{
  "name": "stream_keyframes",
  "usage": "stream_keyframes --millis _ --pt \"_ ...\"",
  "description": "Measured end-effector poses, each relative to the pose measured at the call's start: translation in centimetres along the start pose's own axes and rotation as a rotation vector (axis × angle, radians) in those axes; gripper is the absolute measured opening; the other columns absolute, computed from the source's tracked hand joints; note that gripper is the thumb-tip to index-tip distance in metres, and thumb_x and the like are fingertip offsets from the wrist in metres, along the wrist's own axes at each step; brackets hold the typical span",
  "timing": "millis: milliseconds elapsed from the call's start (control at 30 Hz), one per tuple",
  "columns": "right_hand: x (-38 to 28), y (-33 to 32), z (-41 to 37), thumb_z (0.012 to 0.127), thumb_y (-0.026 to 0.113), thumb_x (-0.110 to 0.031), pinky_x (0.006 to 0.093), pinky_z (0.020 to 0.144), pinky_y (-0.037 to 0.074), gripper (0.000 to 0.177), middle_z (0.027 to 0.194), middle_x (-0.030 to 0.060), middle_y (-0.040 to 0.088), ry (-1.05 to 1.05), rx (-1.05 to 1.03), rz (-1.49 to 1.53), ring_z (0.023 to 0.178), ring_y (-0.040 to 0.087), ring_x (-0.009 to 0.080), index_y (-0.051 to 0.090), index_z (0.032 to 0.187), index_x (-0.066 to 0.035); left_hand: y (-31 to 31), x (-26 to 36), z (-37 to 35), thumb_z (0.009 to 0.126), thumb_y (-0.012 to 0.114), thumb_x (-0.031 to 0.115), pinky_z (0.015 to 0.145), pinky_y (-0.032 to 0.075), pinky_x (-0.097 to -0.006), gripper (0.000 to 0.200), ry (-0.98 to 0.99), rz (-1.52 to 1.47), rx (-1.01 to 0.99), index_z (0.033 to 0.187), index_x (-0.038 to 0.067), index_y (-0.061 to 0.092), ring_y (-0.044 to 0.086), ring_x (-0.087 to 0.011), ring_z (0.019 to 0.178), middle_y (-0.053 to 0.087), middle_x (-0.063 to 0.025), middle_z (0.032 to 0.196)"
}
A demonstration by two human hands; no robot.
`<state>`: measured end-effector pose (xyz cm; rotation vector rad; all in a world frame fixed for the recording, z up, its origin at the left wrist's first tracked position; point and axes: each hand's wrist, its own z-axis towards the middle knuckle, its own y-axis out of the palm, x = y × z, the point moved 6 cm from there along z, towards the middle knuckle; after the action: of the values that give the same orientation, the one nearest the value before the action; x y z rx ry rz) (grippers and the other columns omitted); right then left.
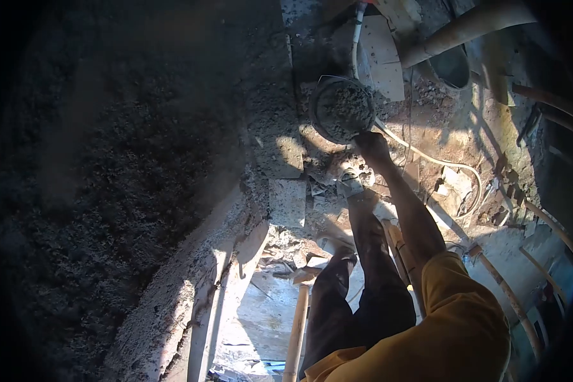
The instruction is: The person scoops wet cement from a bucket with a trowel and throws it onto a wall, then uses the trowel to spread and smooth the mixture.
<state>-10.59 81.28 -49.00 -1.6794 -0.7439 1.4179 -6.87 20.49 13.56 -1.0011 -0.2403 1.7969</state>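
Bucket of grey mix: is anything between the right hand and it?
Nothing visible; the right hand is at the near rim of the bucket. The pale hose lies to the hand's right, not between them.

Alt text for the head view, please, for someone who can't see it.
A person's right hand is at the rim of a bucket of grey mix. A pale hose curves nearby over rubbly ground, and a rough, dark surface fills the left.
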Motion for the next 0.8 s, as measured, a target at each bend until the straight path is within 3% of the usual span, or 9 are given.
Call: stream_keyframes --millis 67,100,167,200,233,433,567,700,800 --pt "-3.9 -4.6 0.3 0.087 0.061 -0.015 0.0469 0.065 0.058 0.018 0.083 0.0212 0.071 -0.036 -0.063 -0.094 0.077 0.073 0.0353 0.065 0.079 0.001 -2.2 -2.1 0.4 0.106 0.055 0.053 0.103 0.056 -0.0498 0.061 -0.026 0.045 0.038 0.134 0.000 0.063 0.067 -0.0365 0.113 0.067 -0.0191 0.125" --pt "-5.6 -6.3 0.4 0.091 0.060 -0.017 0.0445 0.059 0.054 0.019 0.078 0.0178 0.068 0.063 -0.080 0.101 0.070 0.069 0.0308 0.065 0.082 0.000 -3.4 -3.4 0.8 0.106 0.055 0.053 0.103 0.055 -0.0498 0.061 -0.050 0.077 0.075 0.135 0.000 0.063 0.067 -0.0364 0.113 0.067 -0.0191 0.125" --pt "-9.1 -9.3 -0.3 0.097 0.058 -0.021 0.0396 0.049 0.046 0.022 0.068 0.0108 0.061 0.534 -0.114 0.959 0.055 0.060 0.0216 0.064 0.087 -0.003 -6.5 -6.0 1.3 0.106 0.054 0.054 0.104 0.055 -0.0498 0.061 -0.104 0.160 0.156 0.135 0.000 0.062 0.066 -0.0364 0.114 0.066 -0.0190 0.126" --pt "-12.4 -11.0 -0.2 0.100 0.057 -0.024 0.0372 0.044 0.042 0.023 0.063 0.0074 0.058 0.583 -0.111 1.157 0.047 0.056 0.0170 0.063 0.089 -0.004 -8.0 -7.4 1.5 0.106 0.054 0.054 0.104 0.055 -0.0498 0.061 -0.131 0.201 0.192 0.135 0.000 0.062 0.066 -0.0363 0.115 0.066 -0.0190 0.127" --pt "-17.2 -15.5 0.7 0.100 0.060 -0.025 0.0312 0.041 0.038 0.021 0.061 0.0015 0.053 0.603 -0.136 1.210 0.046 0.049 0.0115 0.064 0.087 -0.008 -9.2 -8.7 1.8 0.106 0.054 0.054 0.104 0.055 -0.0498 0.062 -0.159 0.225 0.227 0.136 0.001 0.062 0.066 -0.0363 0.115 0.066 -0.0190 0.127" --pt "-35.8 -32.6 3.3 0.097 0.063 -0.027 0.0324 0.053 0.047 0.021 0.080 0.0031 0.059 0.292 -0.312 1.869 0.063 0.058 0.0141 0.064 0.110 -0.010 -15.7 -16.3 1.4 0.106 0.052 0.054 0.105 0.054 -0.0497 0.062 -0.290 0.324 0.370 0.138 0.001 0.060 0.064 -0.0361 0.118 0.064 -0.0190 0.130" --pt "-41.7 -47.3 6.0 0.094 0.071 -0.023 0.0314 0.055 0.052 0.031 0.083 0.0037 0.061 -0.009 0.011 1.796 0.063 0.060 0.0144 0.064 0.118 -0.005 -18.0 -20.5 0.5 0.106 0.051 0.055 0.106 0.053 -0.0497 0.063 -0.358 0.350 0.425 0.139 0.002 0.060 0.063 -0.0360 0.119 0.063 -0.0190 0.132" --pt "-44.4 -62.1 6.9 0.090 0.076 -0.016 0.0304 0.056 0.056 0.032 0.088 0.0055 0.067 -0.274 0.516 1.565 0.065 0.065 0.0154 0.065 0.118 -0.003 -17.9 -21.4 1.2 0.106 0.050 0.055 0.107 0.053 -0.0497 0.064 -0.380 0.334 0.442 0.140 0.002 0.059 0.062 -0.0358 0.121 0.062 -0.0190 0.134" --pt "-45.0 -69.3 8.8 0.086 0.079 -0.018 0.0359 0.057 0.056 0.029 0.083 0.0084 0.067 -0.216 1.003 1.260 0.063 0.067 0.0196 0.067 0.107 -0.002 -17.4 -20.7 2.6 0.107 0.049 0.056 0.107 0.052 -0.0497 0.064 -0.379 0.318 0.428 0.141 0.002 0.058 0.061 -0.0357 0.122 0.061 -0.0190 0.135"
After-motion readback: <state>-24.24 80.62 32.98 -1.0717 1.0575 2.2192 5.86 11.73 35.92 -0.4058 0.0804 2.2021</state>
